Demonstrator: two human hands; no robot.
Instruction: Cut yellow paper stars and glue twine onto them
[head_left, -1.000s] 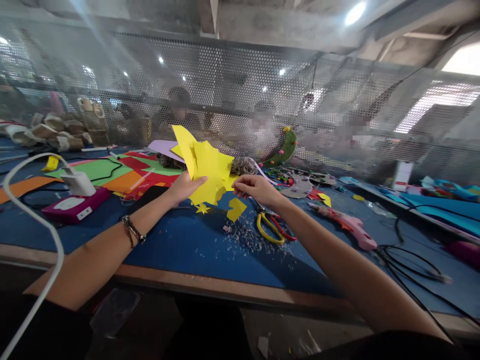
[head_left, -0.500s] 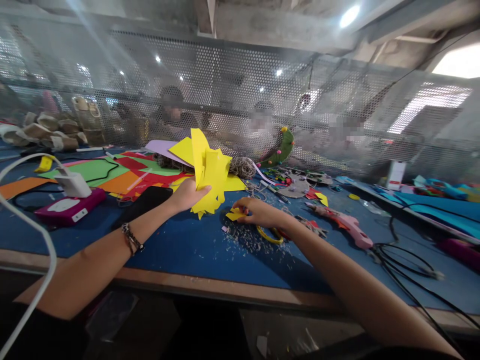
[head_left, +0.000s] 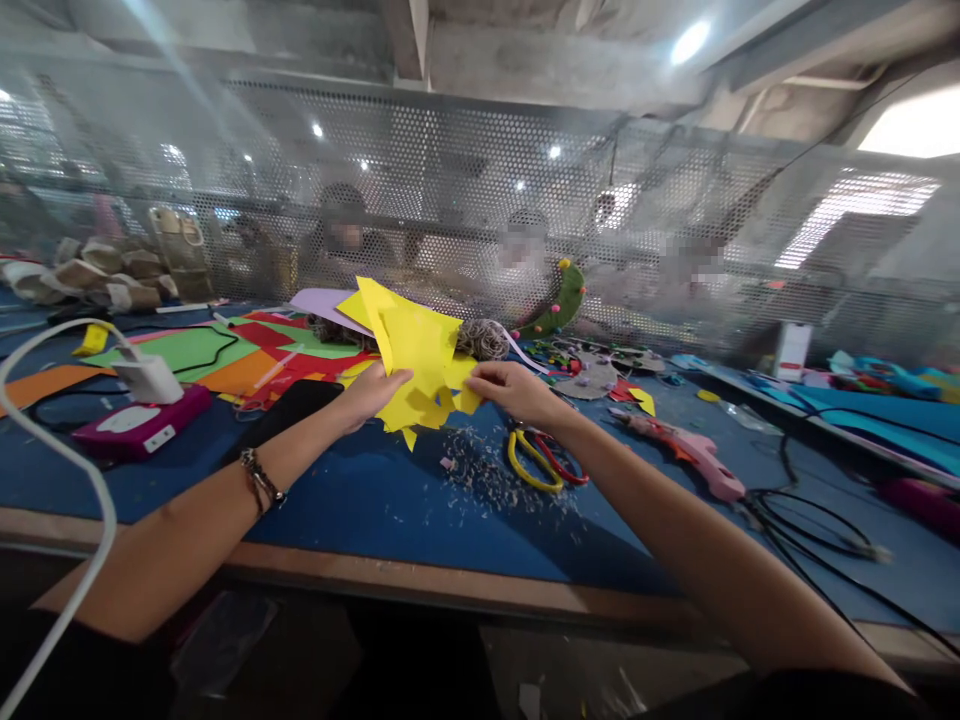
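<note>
My left hand [head_left: 373, 394] is closed on a bunch of yellow paper pieces [head_left: 420, 355], held up over the blue table with ragged, pointed edges hanging down. Pinched in the fingertips of my right hand [head_left: 516, 390] is a small yellow paper scrap [head_left: 466, 400], right against the bunch's lower right side; I cannot tell whether it is joined to it. Scissors [head_left: 534, 460] with one yellow and one red handle loop lie beneath my right wrist, their blades mostly hidden. Small pale shreds [head_left: 487, 480] are scattered over the table below both hands.
Coloured sheets [head_left: 187, 345] and a black phone-like object [head_left: 281, 415] lie to the left, near a purple power strip [head_left: 142, 425]. On the right rests a pink glue gun [head_left: 705, 460] with black cable. A perforated metal screen [head_left: 442, 160] stands behind, with people beyond it.
My right hand has lifted from the table with the small yellow scrap and moved up to the bunch. The scissors' handles now show. The bunch in my left hand has turned and tilted left.
</note>
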